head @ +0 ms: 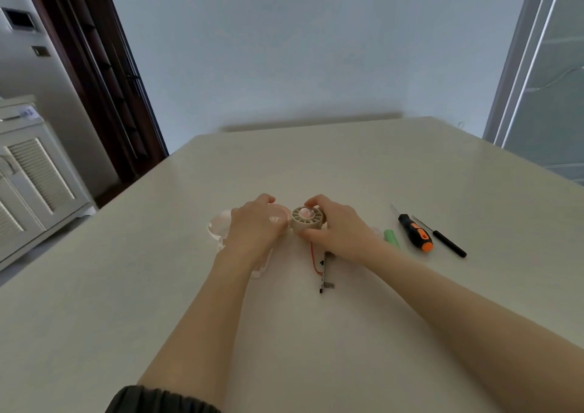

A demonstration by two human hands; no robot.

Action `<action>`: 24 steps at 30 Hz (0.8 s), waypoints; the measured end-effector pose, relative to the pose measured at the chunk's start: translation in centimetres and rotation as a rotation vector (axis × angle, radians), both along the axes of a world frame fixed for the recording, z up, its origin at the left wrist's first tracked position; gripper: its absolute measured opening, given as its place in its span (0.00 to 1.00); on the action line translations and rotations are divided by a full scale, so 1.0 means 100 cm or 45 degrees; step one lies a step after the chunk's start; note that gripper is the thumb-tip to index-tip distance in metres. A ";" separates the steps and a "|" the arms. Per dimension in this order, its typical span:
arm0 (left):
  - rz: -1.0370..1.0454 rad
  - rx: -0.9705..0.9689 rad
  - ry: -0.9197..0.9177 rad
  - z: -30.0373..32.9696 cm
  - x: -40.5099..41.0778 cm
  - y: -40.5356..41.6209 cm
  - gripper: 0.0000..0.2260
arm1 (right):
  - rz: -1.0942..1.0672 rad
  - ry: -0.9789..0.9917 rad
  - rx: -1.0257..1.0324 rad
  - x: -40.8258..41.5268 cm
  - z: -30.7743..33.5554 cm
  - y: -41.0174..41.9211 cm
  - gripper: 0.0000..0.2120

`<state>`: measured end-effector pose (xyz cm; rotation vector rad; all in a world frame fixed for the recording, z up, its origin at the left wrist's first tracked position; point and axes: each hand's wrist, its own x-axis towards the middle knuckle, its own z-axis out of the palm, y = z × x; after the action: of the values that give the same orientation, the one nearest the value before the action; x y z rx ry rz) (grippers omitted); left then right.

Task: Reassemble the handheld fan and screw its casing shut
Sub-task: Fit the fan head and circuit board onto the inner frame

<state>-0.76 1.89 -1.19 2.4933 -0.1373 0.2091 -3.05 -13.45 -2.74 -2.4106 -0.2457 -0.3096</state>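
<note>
Nearest the camera, a dark sleeve point(158, 400) is showing at the L elbow, and both bare forearms are reaching fwd over the table point(316, 349) toward the middle.

Next out, a small board point(325, 273) w/ a black switch is lying on the table, long axis running near-to-far, a red wire point(313, 256) curling from it up toward the R hand. Board is sitting just below the R wrist, not held.

L hand point(252, 229) is lying palm-down over the pink shell point(221, 226), fingers curling over its round head end; the clear-pink edge is showing at both sides of the hand. Whether it's gripping or just steadying, can't tell; the fingertips are hidden.

R hand point(338, 226) is pinching the grille point(307, 219), a round beige ring w/ radial slats and a pink hub, thumb on the near rim, fingers curling over the far rim. Grille is sitting face-up, touching or almost touching the shell's R edge.

Key relation, my read: grille lies directly R of the shell's round cavity, side by side, so the coming move is probably a short shift L to seat it, w/ wire and board trailing down the handle axis. R hand is the one carrying; L is only bracing.

Further R, well apart: a green battery point(390, 237), an orange-black driver point(415, 232), and a thin black driver point(448, 243), all untouched.
</note>
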 end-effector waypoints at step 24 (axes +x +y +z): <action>-0.191 -1.084 0.347 -0.001 0.002 -0.014 0.10 | 0.114 0.258 1.460 -0.003 0.021 -0.013 0.15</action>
<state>-0.53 0.48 -1.24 1.6322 -0.0931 -0.1223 -3.33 -14.75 -0.68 -1.2769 -0.0445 -0.1013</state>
